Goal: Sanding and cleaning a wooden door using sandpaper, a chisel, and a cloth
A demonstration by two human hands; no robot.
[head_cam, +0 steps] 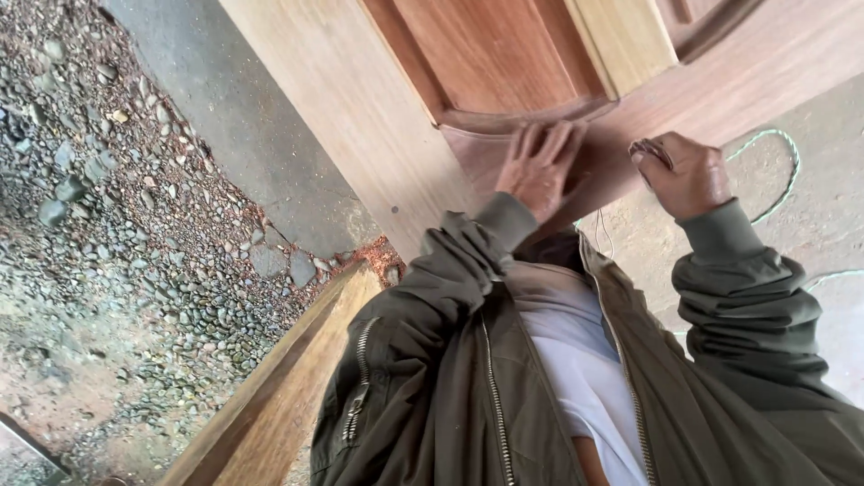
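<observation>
Your left hand (540,166) lies open, flat on the wooden door (504,54) — its long stile runs from upper left down to lower right. Your right hand (684,175) is closed around a small folded piece — likely sandpaper (650,151) — touching the door's lower rail.

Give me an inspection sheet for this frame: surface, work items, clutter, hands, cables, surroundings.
Surface: large panelled wooden door, reddish raised panel inside a paler frame, lying across the view.
Work items: small folded dark sheet pinched against the door's reddish edge; what it is made of cannot be told.
Clutter: reddish sawdust on the ground by the door's edge; long pale wooden plank below it.
Hands: left hand flat on the door, fingers spread; right hand with its grip closed on the folded sheet.
Cables: thin green cord looping over the concrete at right.
Surroundings: grey gravel ground at left, grey concrete slab beside it.
</observation>
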